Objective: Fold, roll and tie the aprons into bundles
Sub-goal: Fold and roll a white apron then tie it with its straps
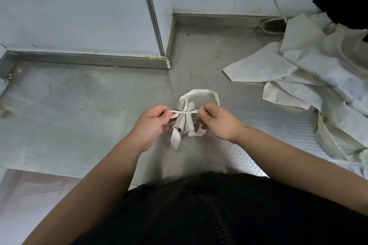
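A small rolled apron [184, 123] sits between the two hands, over the middle of the shiny metal table [79, 105]. A thin white string [184, 112] goes across the middle of the roll and is pulled out flat to both sides. The left hand [153, 125] pinches one end of the string between thumb and finger, with the other fingers curled in. The right hand [218, 122] pinches the other end the same way. A loop of flat strap [201, 92] sticks up on the far side of the roll and bends over toward the right hand. Two loose strap ends hang down on the near side, under the hands. Far off to the right lies a messy pile of pale aprons [318, 71] (they are not folded), well apart from the roll. Behind the table are light blue walls [79, 6] with a metal strip along the bottom. The person's dark top with a zipper [217, 223] fills the near edge of the view.
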The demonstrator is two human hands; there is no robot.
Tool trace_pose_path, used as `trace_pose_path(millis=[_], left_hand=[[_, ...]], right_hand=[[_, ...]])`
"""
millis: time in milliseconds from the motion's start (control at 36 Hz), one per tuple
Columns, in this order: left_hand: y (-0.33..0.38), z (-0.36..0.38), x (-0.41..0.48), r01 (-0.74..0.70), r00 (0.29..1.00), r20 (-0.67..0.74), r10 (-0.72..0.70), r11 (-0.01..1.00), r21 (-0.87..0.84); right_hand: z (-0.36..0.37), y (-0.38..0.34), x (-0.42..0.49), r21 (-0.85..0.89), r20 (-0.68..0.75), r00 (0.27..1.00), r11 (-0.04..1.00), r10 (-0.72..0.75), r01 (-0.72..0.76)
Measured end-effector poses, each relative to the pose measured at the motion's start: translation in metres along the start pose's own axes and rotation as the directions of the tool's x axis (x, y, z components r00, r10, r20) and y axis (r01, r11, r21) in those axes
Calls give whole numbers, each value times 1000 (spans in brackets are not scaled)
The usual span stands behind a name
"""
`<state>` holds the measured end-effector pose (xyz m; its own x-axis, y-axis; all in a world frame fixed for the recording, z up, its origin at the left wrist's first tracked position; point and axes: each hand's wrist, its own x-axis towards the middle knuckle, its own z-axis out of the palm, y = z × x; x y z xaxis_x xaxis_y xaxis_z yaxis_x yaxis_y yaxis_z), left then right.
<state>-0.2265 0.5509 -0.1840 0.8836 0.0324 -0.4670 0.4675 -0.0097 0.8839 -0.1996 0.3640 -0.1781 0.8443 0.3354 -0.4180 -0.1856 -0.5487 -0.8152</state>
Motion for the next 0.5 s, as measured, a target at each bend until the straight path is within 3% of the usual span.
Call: trace_pose_path(millis=[167,500], left_hand=[[3,9,-2,4,998,-58,-2,1000,22],[22,14,-13,-32,999,-26,32,999,19]], right_hand=[[0,-16,-2,331,8,1000,944,12,-14],[-13,-21,0,424,23,1000,905,1,-11]])
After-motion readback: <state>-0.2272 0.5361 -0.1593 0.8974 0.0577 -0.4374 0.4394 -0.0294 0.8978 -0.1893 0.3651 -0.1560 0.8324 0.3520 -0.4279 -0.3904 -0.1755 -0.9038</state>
